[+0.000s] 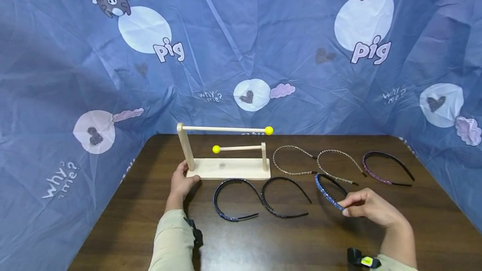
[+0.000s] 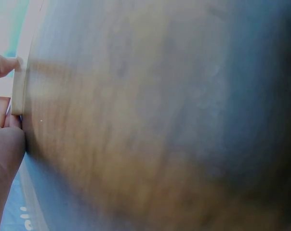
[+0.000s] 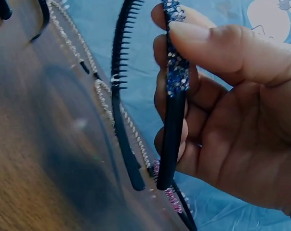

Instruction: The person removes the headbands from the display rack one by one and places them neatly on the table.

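My right hand (image 1: 373, 207) pinches a blue glitter headband (image 1: 324, 192) between thumb and fingers, lifted above the right side of the table. In the right wrist view the thumb presses on the sparkly band (image 3: 178, 72), whose black toothed other arm hangs free. My left hand (image 1: 181, 184) grips the left end of a pale wooden stand (image 1: 229, 169), thumb on top of its base. Two horizontal rods tipped with yellow balls belong to the stand, one higher than the other; both carry nothing. The left wrist view shows only part of that hand (image 2: 6, 149) at the base's edge.
Before the stand lie a dark blue headband (image 1: 216, 202) and a black headband (image 1: 265, 204), touching. Right of it are two beaded headbands (image 1: 276, 165) (image 1: 320, 164) and a purple glitter headband (image 1: 370, 174). A blue printed cloth (image 1: 211, 53) hangs behind the brown table (image 1: 124, 229).
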Motion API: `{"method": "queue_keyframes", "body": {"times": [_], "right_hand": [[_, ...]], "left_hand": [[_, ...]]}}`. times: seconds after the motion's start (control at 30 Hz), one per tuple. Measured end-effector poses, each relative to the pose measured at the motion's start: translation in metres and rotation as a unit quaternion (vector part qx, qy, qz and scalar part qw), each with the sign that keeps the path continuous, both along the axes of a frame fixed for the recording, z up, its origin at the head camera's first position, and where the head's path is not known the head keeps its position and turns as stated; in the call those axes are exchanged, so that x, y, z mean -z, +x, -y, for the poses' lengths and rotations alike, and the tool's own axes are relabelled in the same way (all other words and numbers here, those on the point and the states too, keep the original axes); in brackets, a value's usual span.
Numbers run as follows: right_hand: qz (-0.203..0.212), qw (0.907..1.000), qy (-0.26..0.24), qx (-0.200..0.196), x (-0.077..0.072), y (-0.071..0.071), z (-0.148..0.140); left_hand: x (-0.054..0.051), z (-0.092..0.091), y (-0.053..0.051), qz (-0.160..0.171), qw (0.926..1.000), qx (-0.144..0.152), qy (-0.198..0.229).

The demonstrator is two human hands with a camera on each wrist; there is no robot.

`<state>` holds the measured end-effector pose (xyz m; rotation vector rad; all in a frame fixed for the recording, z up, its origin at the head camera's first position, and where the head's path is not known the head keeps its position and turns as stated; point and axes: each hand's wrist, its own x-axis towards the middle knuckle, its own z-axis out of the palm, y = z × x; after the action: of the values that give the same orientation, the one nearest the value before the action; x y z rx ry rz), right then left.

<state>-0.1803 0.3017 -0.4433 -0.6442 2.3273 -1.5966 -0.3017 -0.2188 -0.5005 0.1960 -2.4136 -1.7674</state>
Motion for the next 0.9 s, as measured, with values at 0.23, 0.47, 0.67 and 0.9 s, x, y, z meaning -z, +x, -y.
{"method": "queue_keyframes", "body": {"times": [0.23,0.47,0.67,0.9], "right_hand": [[0.038,0.9985,0.039,0.002,0.011,-0.004,0.0],[0.053,0.9948,0.082,0.029,0.019,-0.01,0.004],[0.062,0.9926,0.097,0.041,0.028,-0.013,0.006],[0.082,0.9883,0.114,0.058,0.032,-0.013,0.009]], "left_hand": [[0.004,0.001,0.0,0.003,1.0,-0.002,-0.008],[0.003,0.003,0.0,0.003,1.0,-0.001,-0.003],[0.001,0.002,-0.002,-0.001,1.0,-0.005,-0.006],[0.0,0.001,-0.001,-0.002,1.0,-0.005,0.002]]}}
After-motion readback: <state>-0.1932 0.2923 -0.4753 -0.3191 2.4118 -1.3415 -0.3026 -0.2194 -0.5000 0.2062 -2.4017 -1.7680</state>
